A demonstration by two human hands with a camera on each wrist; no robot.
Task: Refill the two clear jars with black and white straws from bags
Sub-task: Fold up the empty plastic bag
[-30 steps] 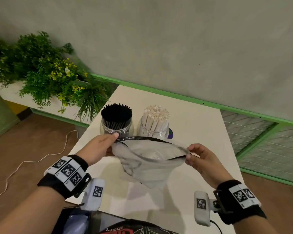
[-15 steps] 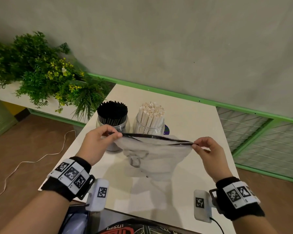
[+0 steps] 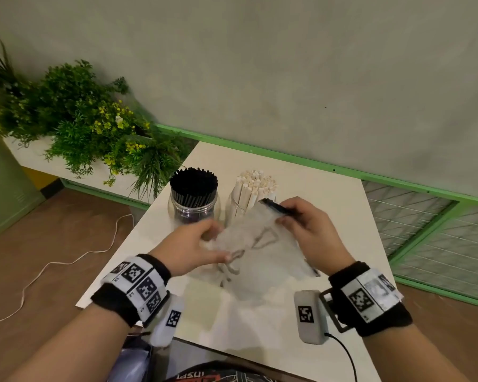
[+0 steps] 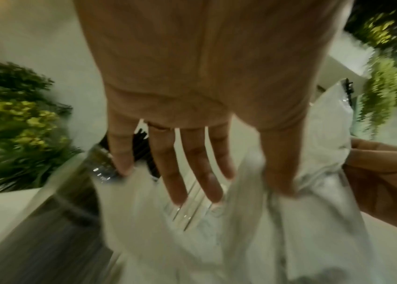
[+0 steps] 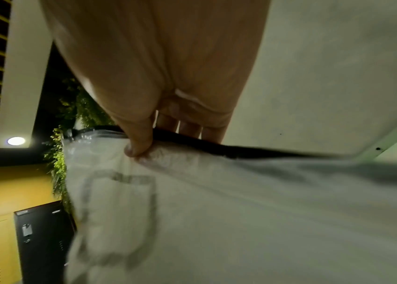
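Both hands over the white desk [image 3: 329,205], working an empty clear plastic bag [image 3: 262,260] with a black zip strip [image 3: 278,207] along its top. Right hand [image 3: 312,232] clamped on that top edge, thumb [image 5: 139,142] pressed on the near face and the other fingers [image 5: 187,128] behind the strip: a firm pinch grip on the bag. Left hand [image 3: 189,245] at the bag's left side, fingers [image 4: 168,169] spread and mostly straight in the left wrist view, thumb [image 4: 278,169] sunk into a fold of the film; much motion blur here, so cannot tell whether that grip is truly closed on the plastic or only pressing it. Bag crumpled and hanging between the two hands, its lower part draped down toward the desk.

Just behind the hands, two clear jars standing upright side by side at the far left of the desk. Left jar [image 3: 192,213] packed with black straws [image 3: 193,184], right jar [image 3: 236,209] packed with white straws [image 3: 255,186], the bag's raised corner partly in front of it. Green plants with yellow flowers [image 3: 94,128] on the ledge to the left, white cable [image 3: 66,263] trailing on the brown floor.
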